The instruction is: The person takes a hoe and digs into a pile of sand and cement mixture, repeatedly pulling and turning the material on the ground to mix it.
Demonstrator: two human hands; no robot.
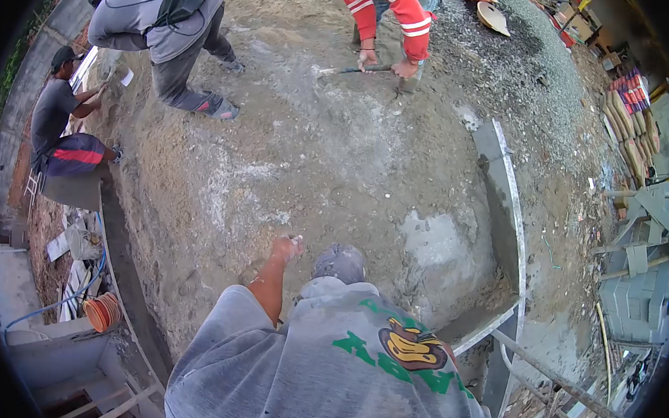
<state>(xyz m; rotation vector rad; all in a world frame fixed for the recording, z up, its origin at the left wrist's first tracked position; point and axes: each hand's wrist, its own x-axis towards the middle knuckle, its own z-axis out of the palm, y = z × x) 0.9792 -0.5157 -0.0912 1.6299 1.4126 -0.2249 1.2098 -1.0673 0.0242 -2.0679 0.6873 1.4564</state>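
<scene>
My left hand [288, 246] is in the middle of the view, low over the grey-brown soil [275, 182], with its arm reaching out of a grey sleeve. Its fingers look curled closed, with pale residue on them; whatever they may hold is too small to make out. Beside it, a dusty grey rounded shape [339, 263], perhaps my knee or shoe, shows past the hem of my printed grey shirt [325, 362]. A pale wet patch [434, 239] lies on the soil to the right. My right hand does not show.
Ahead, a person in red sleeves [407, 18] grips a dark-handled tool [374, 69]. Another person [180, 46] bends at upper left; a third [64, 116] sits at the left edge. A low metal-edged wall [514, 212] stands right. Orange coiled hose [103, 312] lies left.
</scene>
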